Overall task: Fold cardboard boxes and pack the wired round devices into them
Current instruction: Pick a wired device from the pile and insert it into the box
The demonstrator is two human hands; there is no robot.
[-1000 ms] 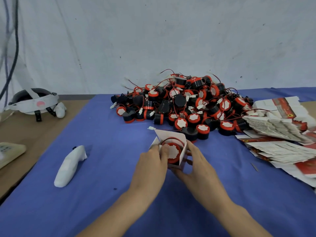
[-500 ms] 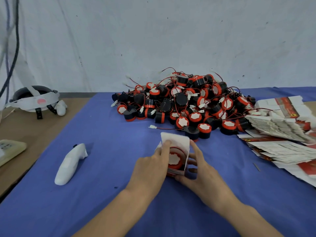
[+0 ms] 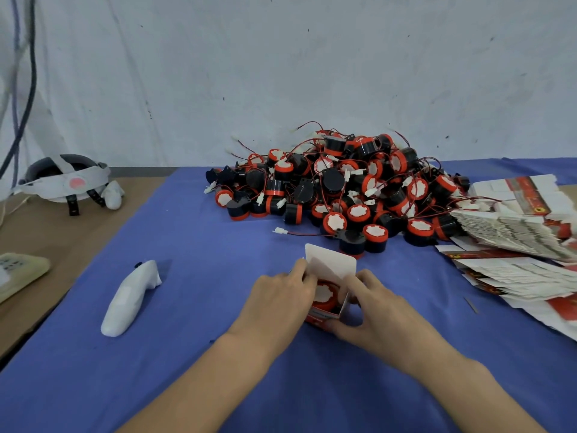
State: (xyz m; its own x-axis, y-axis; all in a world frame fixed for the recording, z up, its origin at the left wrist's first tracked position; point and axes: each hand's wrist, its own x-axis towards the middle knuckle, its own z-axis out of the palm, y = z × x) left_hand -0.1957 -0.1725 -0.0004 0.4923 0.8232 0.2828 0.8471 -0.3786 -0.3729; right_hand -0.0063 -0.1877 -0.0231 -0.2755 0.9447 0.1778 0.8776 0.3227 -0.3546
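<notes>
Hands meet at the middle of the tabletop point(image 3: 193, 354), near its front edge, in the head view. The left hand point(image 3: 278, 295) is closed on the left side of a small cardboard box point(image 3: 331, 270), and its fingertips press on the box's upper left edge. The right hand point(image 3: 374, 310) holds the right side and the bottom of the same box, with the thumb under the near corner. The white top flap of the box stands up and open. One round device point(image 3: 324, 295), red with a white face, sits inside the box, between the two hands.

Toward the back edge of the tabletop lies a big pile of round devices point(image 3: 343, 179), black and red, with thin red wires and white plugs. At the right edge lie stacks of flat unfolded boxes point(image 3: 512, 226), touching the pile. A white controller point(image 3: 129, 296) lies on the blue cloth near the left edge. Further left, on the brown surface, rests a white headset point(image 3: 67, 182), and a beige device point(image 3: 18, 273) is at the left border, partly cut off.
</notes>
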